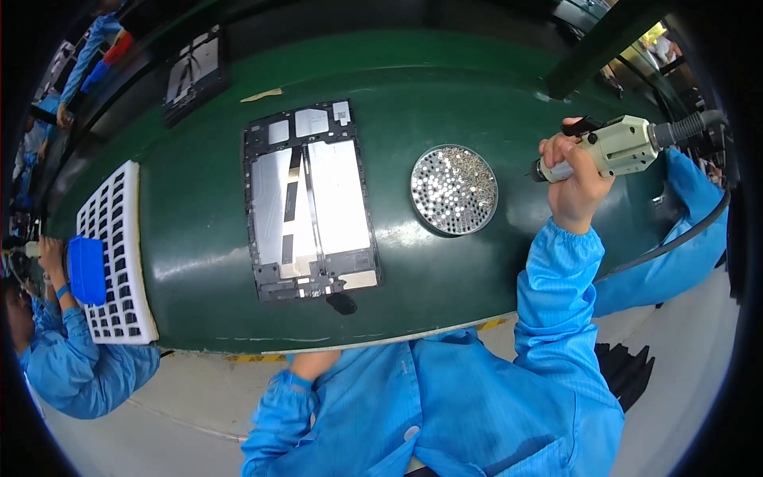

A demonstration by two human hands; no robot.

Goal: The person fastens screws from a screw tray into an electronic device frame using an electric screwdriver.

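Head view: a green table (199, 278) spans the frame. Flat on it, left of centre, lies a tablet panel (342, 203), its long axis running from the far side toward the wearer, slightly skewed. Farther left, a white grid tray (137, 238) stands with a blue box (87, 270) over part of it, beside a co-worker.

A power screwdriver (624, 147) is at the right side of the table. Its long axis runs nearly crosswise; the tip points left, toward a round dish (453, 233), and the rear end, with its cable (679, 129), points right and slightly away from the wearer.

The right hand (579, 175) is closed around the screwdriver's front part. The tip projects left of the fingers; the thick body extends right of the grip. The left hand (315, 363) is at the near table edge, largely hidden; its grip cannot be determined.

A black oval piece (342, 304) sits at the panel's near edge. Small screws (474, 179) lie in the dish.
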